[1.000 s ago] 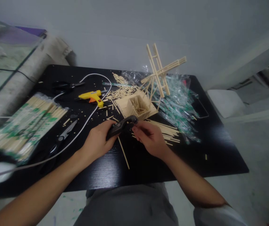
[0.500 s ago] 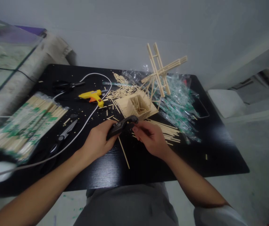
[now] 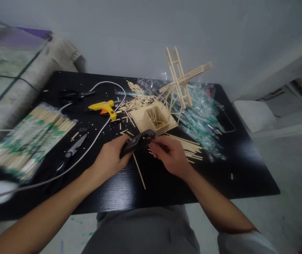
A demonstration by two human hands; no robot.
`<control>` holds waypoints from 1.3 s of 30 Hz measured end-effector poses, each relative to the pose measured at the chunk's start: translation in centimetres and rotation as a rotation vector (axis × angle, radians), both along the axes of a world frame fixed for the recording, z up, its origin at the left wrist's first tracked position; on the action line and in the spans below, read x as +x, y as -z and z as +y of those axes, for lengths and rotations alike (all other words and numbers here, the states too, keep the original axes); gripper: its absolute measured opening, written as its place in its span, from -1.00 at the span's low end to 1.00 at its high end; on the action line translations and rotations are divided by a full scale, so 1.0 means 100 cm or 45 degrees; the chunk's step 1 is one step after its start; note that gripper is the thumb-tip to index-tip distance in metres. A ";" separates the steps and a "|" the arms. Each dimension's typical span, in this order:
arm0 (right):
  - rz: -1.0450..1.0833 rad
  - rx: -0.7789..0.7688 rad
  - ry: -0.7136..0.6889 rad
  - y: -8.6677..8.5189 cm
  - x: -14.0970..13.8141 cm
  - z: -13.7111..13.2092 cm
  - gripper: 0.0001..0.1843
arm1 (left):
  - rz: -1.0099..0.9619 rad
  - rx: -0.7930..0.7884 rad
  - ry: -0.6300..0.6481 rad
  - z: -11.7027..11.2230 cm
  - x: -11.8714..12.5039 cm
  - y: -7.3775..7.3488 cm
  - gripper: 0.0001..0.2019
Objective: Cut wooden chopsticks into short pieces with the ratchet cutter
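My left hand [image 3: 112, 157] is closed around a dark cutting tool [image 3: 137, 139] held just above the black table [image 3: 130, 190]. My right hand [image 3: 169, 153] is curled at the tool's tip, its fingertips pinched on something I cannot make out. A thin bamboo stick [image 3: 139, 171] lies on the table under the hands. Just behind them stands a small open box of bamboo sticks [image 3: 153, 119], with a cross-shaped stick frame [image 3: 179, 78] rising beyond it.
A yellow glue gun [image 3: 103, 107] with a white cord [image 3: 87, 151], scissors [image 3: 71, 152] and dark pliers [image 3: 74, 95] lie left. Packs of wrapped chopsticks [image 3: 26, 139] sit at the far left; loose sticks [image 3: 186, 146] and clear wrappers [image 3: 201, 118] at the right.
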State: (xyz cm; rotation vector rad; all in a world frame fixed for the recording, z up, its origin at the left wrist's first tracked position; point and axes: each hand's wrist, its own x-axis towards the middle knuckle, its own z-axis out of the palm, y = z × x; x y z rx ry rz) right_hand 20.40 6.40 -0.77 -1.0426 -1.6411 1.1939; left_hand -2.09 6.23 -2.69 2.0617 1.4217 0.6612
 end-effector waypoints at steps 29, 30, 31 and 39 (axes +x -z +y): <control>0.282 -0.321 -0.290 0.001 0.006 0.002 -0.63 | -0.019 0.179 0.041 -0.003 -0.001 0.006 -0.83; 0.315 -0.368 -0.319 0.002 0.007 0.002 -0.64 | -0.030 0.192 0.050 -0.003 -0.001 0.005 -0.82; 0.345 -0.411 -0.344 0.004 0.007 0.002 -0.64 | -0.038 0.200 0.057 -0.003 -0.001 0.004 -0.82; 0.465 -0.544 -0.407 0.004 0.007 0.002 -0.66 | -0.019 0.201 0.076 -0.006 -0.003 -0.002 -0.87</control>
